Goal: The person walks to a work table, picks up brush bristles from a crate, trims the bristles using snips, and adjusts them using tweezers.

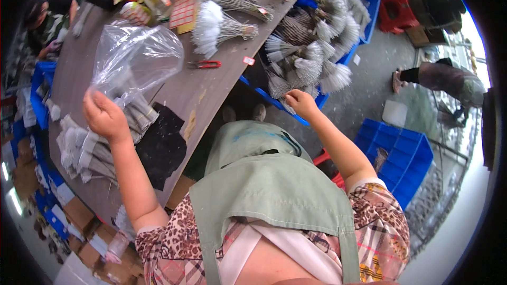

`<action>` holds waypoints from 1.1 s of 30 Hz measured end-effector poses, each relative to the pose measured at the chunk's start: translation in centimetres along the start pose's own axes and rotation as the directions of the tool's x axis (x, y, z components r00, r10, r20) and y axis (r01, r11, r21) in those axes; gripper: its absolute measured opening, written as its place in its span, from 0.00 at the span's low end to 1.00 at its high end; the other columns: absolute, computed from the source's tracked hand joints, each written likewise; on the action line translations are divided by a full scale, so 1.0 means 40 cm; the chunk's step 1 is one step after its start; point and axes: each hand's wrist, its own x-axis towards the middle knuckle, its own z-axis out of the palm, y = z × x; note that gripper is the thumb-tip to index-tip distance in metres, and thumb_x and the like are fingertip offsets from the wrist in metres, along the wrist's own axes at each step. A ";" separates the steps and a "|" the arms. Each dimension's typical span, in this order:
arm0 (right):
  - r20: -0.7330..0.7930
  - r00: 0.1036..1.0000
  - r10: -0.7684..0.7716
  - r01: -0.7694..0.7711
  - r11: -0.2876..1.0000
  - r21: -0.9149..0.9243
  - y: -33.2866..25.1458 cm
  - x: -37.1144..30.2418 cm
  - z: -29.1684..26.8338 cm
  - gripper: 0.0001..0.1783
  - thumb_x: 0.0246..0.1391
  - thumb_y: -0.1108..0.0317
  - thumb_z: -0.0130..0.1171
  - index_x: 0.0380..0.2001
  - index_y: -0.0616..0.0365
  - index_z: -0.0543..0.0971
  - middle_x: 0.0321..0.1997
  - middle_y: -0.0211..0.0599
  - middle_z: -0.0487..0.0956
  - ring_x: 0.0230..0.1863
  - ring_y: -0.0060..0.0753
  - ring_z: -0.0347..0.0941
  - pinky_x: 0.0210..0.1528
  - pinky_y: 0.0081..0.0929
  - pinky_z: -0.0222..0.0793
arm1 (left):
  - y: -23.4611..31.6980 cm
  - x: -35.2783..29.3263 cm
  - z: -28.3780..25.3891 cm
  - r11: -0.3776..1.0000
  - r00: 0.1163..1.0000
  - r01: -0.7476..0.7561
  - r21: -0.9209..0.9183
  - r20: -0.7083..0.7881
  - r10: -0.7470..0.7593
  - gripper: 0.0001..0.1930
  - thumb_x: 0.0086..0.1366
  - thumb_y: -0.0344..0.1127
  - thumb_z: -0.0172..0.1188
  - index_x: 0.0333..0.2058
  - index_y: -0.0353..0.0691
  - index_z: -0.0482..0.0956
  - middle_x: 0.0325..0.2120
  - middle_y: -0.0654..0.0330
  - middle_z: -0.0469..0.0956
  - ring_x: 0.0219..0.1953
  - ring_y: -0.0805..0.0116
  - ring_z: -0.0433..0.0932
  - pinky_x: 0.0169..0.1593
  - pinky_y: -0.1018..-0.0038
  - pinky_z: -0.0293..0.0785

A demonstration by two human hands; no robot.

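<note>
Showing at the far left, beyond the tabletop (208, 87), is a co-worker (47, 29). On that side of the tabletop lie bundles of thin, pale-tipped stems (79, 145), grouped roughly side by side, probably so they stay together rather than scatter. Above them the person's left hand (107, 114) has its fingers closed on the lower corner of a clear plastic bag (136, 58); the film puffs out beyond the grip, and holding it at one end probably leaves the rest free to spread. Just right of the bundles a ragged black sheet (163, 148) lies flat, perhaps to shield the worn surface. Further up, a yellow card with red labels (183, 5) lies beside another white-tipped bundle (208, 29), and red-handled snips (206, 64) rest on bare wood between the bag and the tabletop's edge, presumably left there for easy reach. Past that edge the right hand (302, 104) hovers at the near rim of a blue crate (373, 1), fingertips drawn narrowly together; whether they pinch anything, I cannot tell. More bundles (311, 66) are heaped in that crate, seemingly set close alongside to keep the supply within arm's length. Farther right a second blue crate (393, 153) stands on the floor, and another person (449, 79) is near the wall.
</note>
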 end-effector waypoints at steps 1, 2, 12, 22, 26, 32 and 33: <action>-0.004 1.000 0.026 -0.026 1.000 -0.002 0.015 0.002 0.002 0.13 0.54 0.61 0.55 0.35 0.60 0.80 0.33 0.48 0.80 0.37 0.50 0.77 0.40 0.38 0.71 | -0.056 -0.048 0.046 0.999 0.968 -0.021 0.037 0.250 0.011 0.11 0.65 0.35 0.53 0.42 0.35 0.75 0.33 0.49 0.77 0.38 0.49 0.76 0.42 0.61 0.72; -0.053 0.998 0.024 -0.025 0.999 -0.031 0.031 0.006 0.007 0.13 0.54 0.61 0.55 0.34 0.60 0.80 0.32 0.48 0.80 0.37 0.50 0.77 0.40 0.38 0.71 | -0.087 -0.096 0.092 0.996 0.874 -0.060 0.063 0.485 0.022 0.13 0.64 0.34 0.53 0.45 0.35 0.75 0.35 0.49 0.76 0.40 0.50 0.75 0.44 0.61 0.71; -0.547 0.819 -0.176 -0.021 0.942 -0.334 0.046 0.085 -0.124 0.10 0.51 0.68 0.59 0.37 0.58 0.77 0.36 0.46 0.77 0.41 0.49 0.73 0.46 0.39 0.68 | 0.216 -0.098 0.132 0.908 0.501 0.171 -0.382 0.827 0.254 0.27 0.51 0.22 0.59 0.53 0.38 0.71 0.41 0.51 0.72 0.42 0.55 0.72 0.49 0.65 0.68; -0.331 0.928 -0.172 -0.164 0.611 -0.775 0.104 0.418 -0.266 0.19 0.52 0.54 0.57 0.41 0.56 0.77 0.45 0.40 0.76 0.52 0.42 0.70 0.51 0.39 0.67 | 0.710 -0.720 0.634 0.474 -0.215 0.881 0.007 0.897 0.387 0.19 0.68 0.44 0.50 0.49 0.36 0.73 0.37 0.60 0.77 0.39 0.69 0.75 0.45 0.73 0.70; -0.308 0.938 -0.160 -0.117 0.690 -0.714 0.082 0.396 -0.273 0.18 0.51 0.53 0.58 0.36 0.57 0.76 0.40 0.41 0.78 0.47 0.46 0.72 0.49 0.39 0.67 | 0.827 -0.758 0.707 0.014 -0.495 0.848 0.530 0.782 0.380 0.16 0.69 0.45 0.48 0.46 0.39 0.73 0.38 0.60 0.76 0.41 0.65 0.74 0.45 0.69 0.70; -0.232 0.970 0.073 -0.206 0.753 -0.625 0.113 0.458 -0.338 0.20 0.52 0.51 0.56 0.33 0.60 0.79 0.40 0.44 0.79 0.45 0.50 0.74 0.47 0.42 0.70 | 0.895 -0.721 0.735 -0.152 -0.658 0.712 0.686 0.727 0.196 0.15 0.70 0.44 0.46 0.44 0.39 0.73 0.39 0.57 0.77 0.41 0.62 0.76 0.47 0.63 0.73; -0.231 0.970 0.078 -0.209 0.754 -0.622 0.106 0.478 -0.350 0.20 0.52 0.51 0.56 0.33 0.60 0.79 0.40 0.44 0.79 0.45 0.50 0.74 0.47 0.42 0.70 | 0.904 -0.730 0.741 -0.150 -0.662 0.709 0.689 0.724 0.194 0.15 0.70 0.44 0.46 0.44 0.39 0.73 0.39 0.57 0.77 0.41 0.62 0.76 0.47 0.63 0.73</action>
